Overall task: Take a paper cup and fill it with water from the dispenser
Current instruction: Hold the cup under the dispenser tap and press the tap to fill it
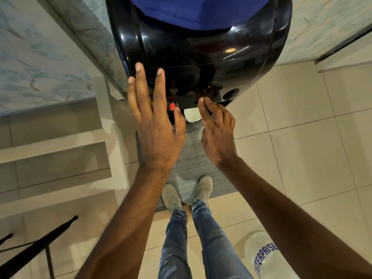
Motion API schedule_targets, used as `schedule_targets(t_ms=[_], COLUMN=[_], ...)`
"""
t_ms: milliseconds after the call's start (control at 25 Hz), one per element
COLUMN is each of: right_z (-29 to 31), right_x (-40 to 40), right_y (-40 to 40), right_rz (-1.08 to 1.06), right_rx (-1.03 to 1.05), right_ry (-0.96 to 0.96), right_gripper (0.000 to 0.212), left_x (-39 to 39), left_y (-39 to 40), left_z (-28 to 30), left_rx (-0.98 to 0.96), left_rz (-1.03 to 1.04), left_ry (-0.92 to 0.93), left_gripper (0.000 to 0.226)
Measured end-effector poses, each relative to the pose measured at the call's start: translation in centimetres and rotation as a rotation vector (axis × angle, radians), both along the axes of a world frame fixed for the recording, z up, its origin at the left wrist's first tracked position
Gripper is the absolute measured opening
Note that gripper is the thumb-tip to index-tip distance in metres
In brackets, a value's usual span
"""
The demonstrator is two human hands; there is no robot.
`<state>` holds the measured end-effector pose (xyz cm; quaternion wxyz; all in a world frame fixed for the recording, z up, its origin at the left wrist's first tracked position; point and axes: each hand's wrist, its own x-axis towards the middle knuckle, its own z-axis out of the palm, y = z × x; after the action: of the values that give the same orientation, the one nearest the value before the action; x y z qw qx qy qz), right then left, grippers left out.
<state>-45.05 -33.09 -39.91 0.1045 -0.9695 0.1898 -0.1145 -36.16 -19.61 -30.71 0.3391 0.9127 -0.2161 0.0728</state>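
Cup (192, 115): white, under the dispenser (201, 57) front edge, between both hands.
Room: open floor (302, 121) right of dispenser.
Left hand (155, 121): flat, fingers spread, holding nothing.
Right hand (217, 127): fingers curled, pinching a dark tap lever (209, 93).

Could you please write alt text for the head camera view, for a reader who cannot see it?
Seen from above, a person stands at a black water dispenser: the left hand lies spread against its front, while the right hand pinches a tap lever above a white paper cup beneath.
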Motion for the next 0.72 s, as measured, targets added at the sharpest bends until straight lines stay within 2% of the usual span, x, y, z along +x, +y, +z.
schedule_targets(t_ms=[720], right_z=[0.21], right_x=[0.04], right_y=[0.17], right_rz=[0.002], right_rx=[0.022], right_ry=[-0.014], right_gripper=[0.073], left_x=[0.14], left_y=[0.23], left_z=[-0.27], left_rx=[0.009], left_rz=[0.005], left_ry=[-0.013], left_gripper=[0.07])
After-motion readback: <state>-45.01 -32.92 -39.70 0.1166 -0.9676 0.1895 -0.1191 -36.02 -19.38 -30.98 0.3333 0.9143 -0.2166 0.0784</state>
